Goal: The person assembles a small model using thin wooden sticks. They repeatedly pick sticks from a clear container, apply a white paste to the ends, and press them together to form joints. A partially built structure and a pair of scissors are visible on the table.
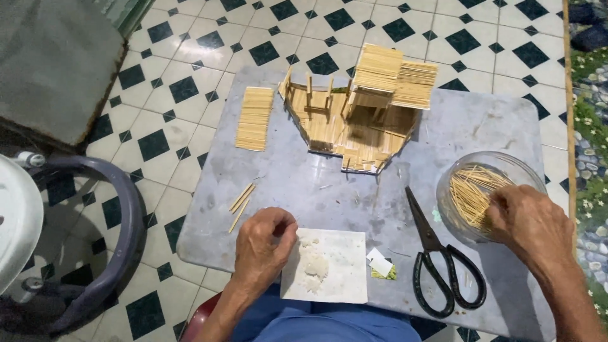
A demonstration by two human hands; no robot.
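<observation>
Lower centre, our left hand (265,246) pinched the sticky white paste (315,266) on one square white tile (342,286). At right, our right hand (531,223) gripped thin wooden sticks (472,193) inside one clear round bowl (456,223). One pair of black scissors (438,259) lay between; three loose sticks (240,204) lay left of centre.
</observation>
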